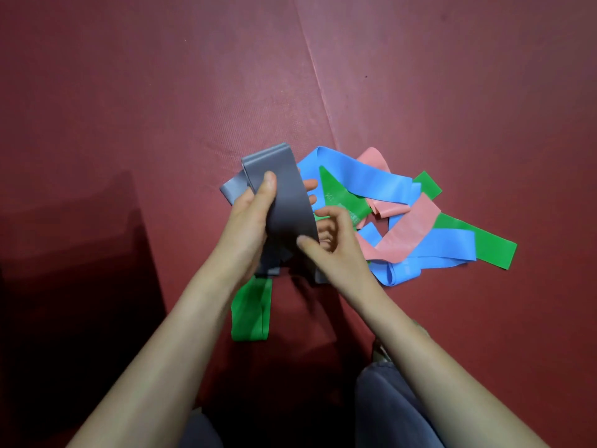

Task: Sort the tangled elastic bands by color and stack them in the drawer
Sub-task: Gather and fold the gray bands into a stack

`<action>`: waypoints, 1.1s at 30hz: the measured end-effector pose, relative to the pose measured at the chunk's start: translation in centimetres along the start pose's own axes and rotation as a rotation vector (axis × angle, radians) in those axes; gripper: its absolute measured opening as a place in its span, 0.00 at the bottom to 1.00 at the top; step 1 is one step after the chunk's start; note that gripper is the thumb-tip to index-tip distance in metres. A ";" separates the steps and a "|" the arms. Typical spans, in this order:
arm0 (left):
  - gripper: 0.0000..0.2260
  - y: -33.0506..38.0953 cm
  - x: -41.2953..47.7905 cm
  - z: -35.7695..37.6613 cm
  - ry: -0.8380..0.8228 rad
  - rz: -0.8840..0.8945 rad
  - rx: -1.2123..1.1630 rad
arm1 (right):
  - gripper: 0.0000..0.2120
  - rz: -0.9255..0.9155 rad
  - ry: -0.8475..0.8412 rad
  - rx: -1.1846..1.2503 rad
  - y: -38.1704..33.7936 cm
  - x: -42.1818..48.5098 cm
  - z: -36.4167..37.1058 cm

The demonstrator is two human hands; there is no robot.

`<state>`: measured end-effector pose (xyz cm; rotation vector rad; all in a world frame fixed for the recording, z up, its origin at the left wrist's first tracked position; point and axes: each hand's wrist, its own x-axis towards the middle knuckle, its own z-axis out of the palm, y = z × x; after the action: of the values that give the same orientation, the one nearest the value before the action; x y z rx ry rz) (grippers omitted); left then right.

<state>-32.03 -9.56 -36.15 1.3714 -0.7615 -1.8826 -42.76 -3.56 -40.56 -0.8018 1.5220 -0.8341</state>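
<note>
Both my hands hold a stack of grey elastic bands above the red mat. My left hand grips the stack from the left, thumb on top. My right hand pinches its lower right edge with the thumb. To the right lies a tangle of blue bands, pink bands and green bands. Another green band lies flat on the mat under my left wrist. No drawer shows in this view.
The red mat covers the floor, with a seam running up from the pile. A dark shadowed block sits at the left. My knees in grey trousers are at the bottom edge.
</note>
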 end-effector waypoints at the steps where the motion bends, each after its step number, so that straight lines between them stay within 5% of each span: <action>1: 0.15 0.5 0.0 0.1 -0.029 -0.002 -0.022 | 0.23 0.031 -0.036 -0.047 0.5 0.0 0.1; 4: 0.15 1.6 -0.2 0.6 -0.110 -0.020 -0.018 | 0.34 0.086 -0.103 -0.088 1.4 0.0 0.1; 8: 0.15 2.4 -0.4 1.3 -0.132 -0.024 -0.048 | 0.25 0.047 -0.108 -0.129 2.0 0.2 -0.4; 12: 0.16 2.3 -0.6 1.5 -0.134 -0.034 -0.020 | 0.29 0.054 -0.246 -0.122 2.2 0.2 -0.4; 17: 0.15 2.2 -0.7 1.4 -0.208 -0.068 -0.002 | 0.14 -0.166 -0.017 -0.396 2.1 0.5 -0.7; 21: 0.14 2.4 -0.6 1.4 -0.227 -0.056 0.024 | 0.18 -0.232 -0.033 -0.397 2.1 1.0 -1.0; 33: 0.17 1.4 -0.3 -0.4 -0.166 -0.051 0.090 | 0.16 0.148 -0.359 -0.338 5.0 -2.0 -0.3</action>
<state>-31.28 -10.17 -35.00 1.3114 -0.9113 -2.0429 -43.07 0.69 -43.79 -1.0105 1.3923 -0.3028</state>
